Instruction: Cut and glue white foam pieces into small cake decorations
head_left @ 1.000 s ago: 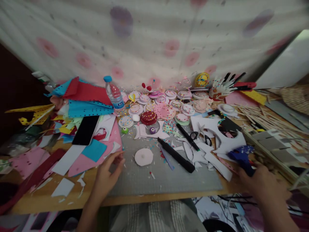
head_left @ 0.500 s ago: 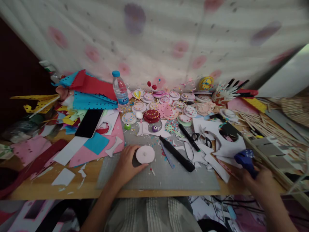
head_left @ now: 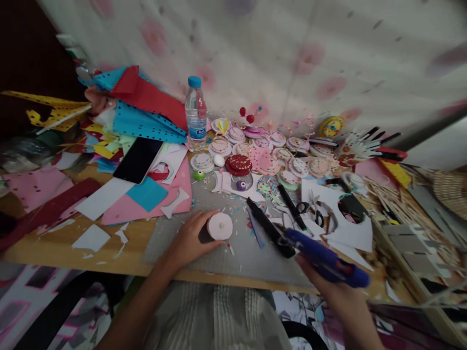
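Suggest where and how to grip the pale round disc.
Probably best to pinch the rim of the pale disc from the left, thumb near and fingers far, as the left hand does: its outline is round, and the small bump mid-face stays clear.

R hand brought blue glue gun in from far R, nozzle now twd L, overlapping blk marker in view; L hand, apart from wht disc earlier, now has fingers & thumb round its edge
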The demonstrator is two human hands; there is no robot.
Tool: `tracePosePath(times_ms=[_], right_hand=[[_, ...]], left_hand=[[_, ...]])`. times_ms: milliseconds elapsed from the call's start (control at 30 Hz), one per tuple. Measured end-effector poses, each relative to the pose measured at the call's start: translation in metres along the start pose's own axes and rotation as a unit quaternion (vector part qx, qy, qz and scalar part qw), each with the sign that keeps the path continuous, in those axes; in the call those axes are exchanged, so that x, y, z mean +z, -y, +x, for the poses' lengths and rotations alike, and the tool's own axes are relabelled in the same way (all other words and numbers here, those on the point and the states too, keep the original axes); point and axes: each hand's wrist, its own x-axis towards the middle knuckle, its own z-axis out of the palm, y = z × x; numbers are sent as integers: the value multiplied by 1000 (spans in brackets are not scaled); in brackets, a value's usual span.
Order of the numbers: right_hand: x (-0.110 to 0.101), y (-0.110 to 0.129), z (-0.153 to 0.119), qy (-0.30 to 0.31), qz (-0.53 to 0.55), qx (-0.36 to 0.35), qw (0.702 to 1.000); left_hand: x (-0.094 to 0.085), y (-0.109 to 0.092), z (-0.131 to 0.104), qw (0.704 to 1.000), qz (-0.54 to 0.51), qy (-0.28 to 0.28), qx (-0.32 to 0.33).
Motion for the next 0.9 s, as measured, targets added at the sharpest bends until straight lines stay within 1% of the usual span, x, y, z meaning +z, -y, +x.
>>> tracePosePath(times_ms=[33,133,233,300,467,733,900], right_hand=[[12,6,2,50,9,-19,999],[44,17,7,107,39,-49,992],[59,21,9,159,32,-59,985],[62,22,9,184,21,-64,981],[62,24,11,199,1,-75,977],[64,26,12,222,2,-50,974],[63,28,13,239,-12,-59,969]], left_hand=[[0,0,-1,1000,0,2,0],[0,0,-3,1000,6,3,6],[0,1,-4,1000,13,8,21],[0,1,-4,999,15,15,28],[-1,-1,-3,999,15,25,33],[-3,-3,-2,999,12,29,34],[-2,-3,-2,999,11,31,28]])
